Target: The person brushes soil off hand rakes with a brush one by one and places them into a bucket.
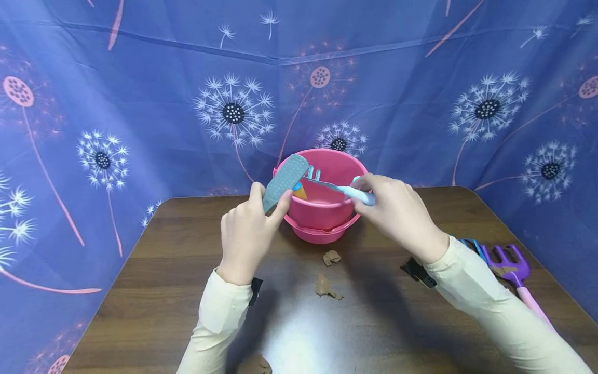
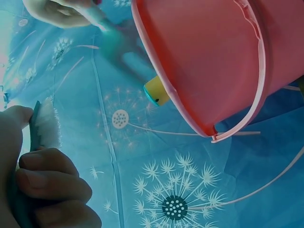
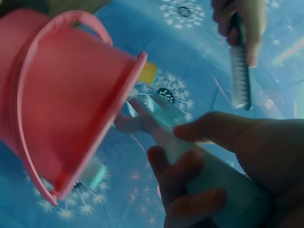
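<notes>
My left hand [image 1: 247, 228] grips a teal brush [image 1: 286, 179] beside the left rim of a pink bucket [image 1: 322, 212]. In the left wrist view, white bristles [image 2: 49, 126] face the bucket side. My right hand [image 1: 399, 210] holds a small hand fork by its pale blue handle [image 1: 358, 195], and its teal tines reach over the bucket's opening. The fork is blurred in the left wrist view. From inside the bucket a yellow handle end with a blue tip [image 1: 299, 190] sticks out. Another teal and white handle end [image 3: 95, 173] shows past the rim in the right wrist view.
A purple hand fork [image 1: 513, 269] with a pink handle lies at the table's right, next to a blue tool [image 1: 475, 246] partly behind my sleeve. Brown crumpled scraps [image 1: 325, 286] lie before the bucket. A blue dandelion-print cloth [image 1: 397, 93] hangs behind the table.
</notes>
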Demonstrator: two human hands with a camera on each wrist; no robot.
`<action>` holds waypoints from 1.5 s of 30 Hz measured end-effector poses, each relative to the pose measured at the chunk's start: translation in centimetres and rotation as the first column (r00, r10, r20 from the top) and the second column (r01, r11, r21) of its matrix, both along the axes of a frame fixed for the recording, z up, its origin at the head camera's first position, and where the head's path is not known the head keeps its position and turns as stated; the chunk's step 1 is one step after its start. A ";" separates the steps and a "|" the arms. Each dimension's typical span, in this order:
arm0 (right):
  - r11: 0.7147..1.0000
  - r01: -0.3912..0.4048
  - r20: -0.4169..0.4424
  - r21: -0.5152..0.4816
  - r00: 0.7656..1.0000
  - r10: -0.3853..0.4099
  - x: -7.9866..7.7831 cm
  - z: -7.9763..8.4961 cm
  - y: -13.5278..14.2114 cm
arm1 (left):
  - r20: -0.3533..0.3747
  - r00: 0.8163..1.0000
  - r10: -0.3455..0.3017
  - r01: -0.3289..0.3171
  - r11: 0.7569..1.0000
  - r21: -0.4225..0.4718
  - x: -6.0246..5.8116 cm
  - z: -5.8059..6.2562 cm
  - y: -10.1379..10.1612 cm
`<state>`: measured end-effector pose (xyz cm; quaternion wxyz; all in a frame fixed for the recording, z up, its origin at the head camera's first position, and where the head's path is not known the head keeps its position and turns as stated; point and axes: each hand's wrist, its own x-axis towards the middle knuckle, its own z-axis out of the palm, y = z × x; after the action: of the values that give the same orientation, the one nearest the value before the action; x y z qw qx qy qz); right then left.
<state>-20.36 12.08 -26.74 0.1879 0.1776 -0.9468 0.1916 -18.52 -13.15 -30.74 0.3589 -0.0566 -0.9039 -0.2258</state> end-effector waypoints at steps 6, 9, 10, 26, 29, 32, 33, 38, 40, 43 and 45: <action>0.979 -0.033 0.037 0.202 0.999 0.026 -1.7 2.5 -0.9 | 0.009 1.000 0.010 -0.010 1.000 0.000 0.0 0.1 0.0; 0.953 -0.021 0.051 0.301 0.999 0.006 -2.7 3.3 -1.9 | 0.010 1.000 0.014 -0.014 1.000 0.001 0.1 0.1 -0.1; 0.944 -0.016 0.058 0.328 0.998 -0.003 -3.0 3.4 -2.3 | 0.012 1.000 0.016 -0.016 1.000 0.002 0.1 0.1 -0.1; 0.827 -0.054 0.149 0.559 0.988 -0.036 -6.5 4.1 -8.0 | 0.033 0.999 0.010 -0.009 1.000 -0.018 0.5 -0.4 0.2; 0.814 -0.071 0.191 0.577 0.980 -0.050 -6.9 3.9 -8.2 | 0.026 1.000 0.008 -0.008 1.000 -0.025 0.4 -0.3 0.3; 0.815 -0.114 0.246 0.568 0.969 -0.036 -7.6 2.7 -8.2 | 0.019 1.000 0.006 -0.006 0.999 -0.032 0.4 -0.2 0.4; 0.815 -0.129 0.261 0.565 0.965 -0.028 -7.9 2.2 -8.1 | 0.019 1.000 0.005 -0.004 0.999 -0.033 0.4 -0.2 0.4; 0.834 -0.178 0.341 0.522 0.940 -0.012 -8.8 0.4 -7.5 | 0.022 1.000 -0.002 0.003 0.999 -0.036 0.4 -0.1 0.5; 0.844 -0.188 0.375 0.502 0.927 -0.016 -9.0 0.2 -7.3 | 0.020 1.000 0.001 0.000 0.999 -0.038 0.4 -0.1 0.5; 0.853 -0.196 0.415 0.484 0.909 -0.027 -9.2 0.1 -7.3 | 0.020 1.000 0.002 -0.001 0.999 -0.041 0.4 0.0 0.5; 0.854 -0.196 0.429 0.481 0.903 -0.035 -9.2 0.2 -7.4 | 0.025 1.000 0.001 0.000 0.999 -0.039 0.5 0.0 0.5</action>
<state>-29.55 4.72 -26.53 -0.0841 0.2160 -0.9724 -0.0261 -18.05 -12.69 -30.74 0.3465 -0.0606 -0.9126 -0.2085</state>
